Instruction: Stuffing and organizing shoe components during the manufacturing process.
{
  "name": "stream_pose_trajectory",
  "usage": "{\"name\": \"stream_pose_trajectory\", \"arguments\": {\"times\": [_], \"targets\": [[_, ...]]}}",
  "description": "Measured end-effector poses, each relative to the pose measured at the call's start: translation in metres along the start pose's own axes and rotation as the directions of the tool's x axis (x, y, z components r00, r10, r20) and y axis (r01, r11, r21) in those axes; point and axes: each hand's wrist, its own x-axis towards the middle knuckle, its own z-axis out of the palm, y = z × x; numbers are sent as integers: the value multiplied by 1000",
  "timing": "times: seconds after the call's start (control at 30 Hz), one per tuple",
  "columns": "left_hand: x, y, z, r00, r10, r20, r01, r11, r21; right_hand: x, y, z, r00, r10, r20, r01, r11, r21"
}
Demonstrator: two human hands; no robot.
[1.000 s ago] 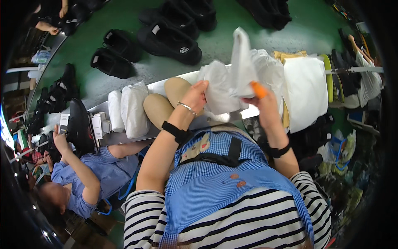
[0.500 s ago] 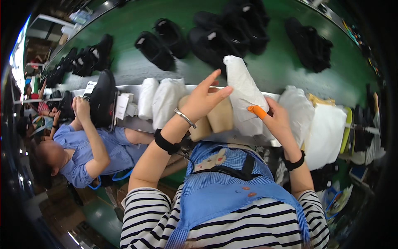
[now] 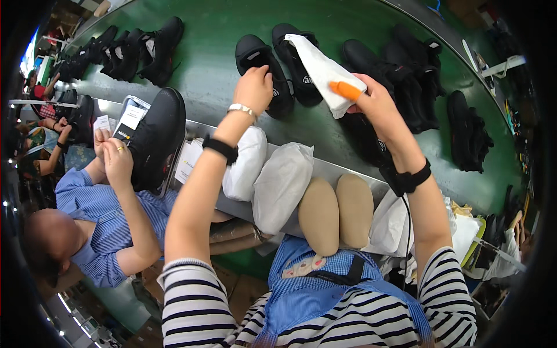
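My right hand [image 3: 377, 107] grips the wide end of a white paper-wrapped tapered form [image 3: 316, 66], its narrow end pointing up and left. An orange cover sits on one finger of that hand. My left hand [image 3: 254, 90] has its fingers curled at the opening of a black shoe [image 3: 253, 47], the left one of a pair on the green table. The other black shoe [image 3: 293, 66] of the pair lies beside it, partly behind the white form. More black shoes [image 3: 371, 64] lie just beyond my right hand.
Along the metal ledge [image 3: 203, 130] lie white wrapped forms [image 3: 284, 185] and two tan rounded forms [image 3: 319, 211]. At left, a co-worker's hands [image 3: 113, 153] are at labels beside a black shoe [image 3: 159, 136]. More black shoes [image 3: 161, 52] stand farther left and at far right [image 3: 467, 133].
Both hands have moved forward over the table. My left hand has gone from open beside the white form to the black shoe; the right has carried the white form up over the shoes.
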Motion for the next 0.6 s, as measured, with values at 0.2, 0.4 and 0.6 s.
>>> {"name": "stream_pose_trajectory", "arguments": {"times": [0.2, 0.4, 0.6], "targets": [[54, -29, 7, 936, -47, 350, -207, 728, 654, 43, 16, 2, 947, 185, 262, -242, 949, 202], [23, -43, -7, 949, -306, -75, 275, 922, -272, 57, 25, 2, 927, 228, 299, -297, 931, 212], [55, -71, -1, 912, -271, -309, 312, 946, 91, 81, 16, 45, 832, 312, 458, -380, 923, 62]]}}
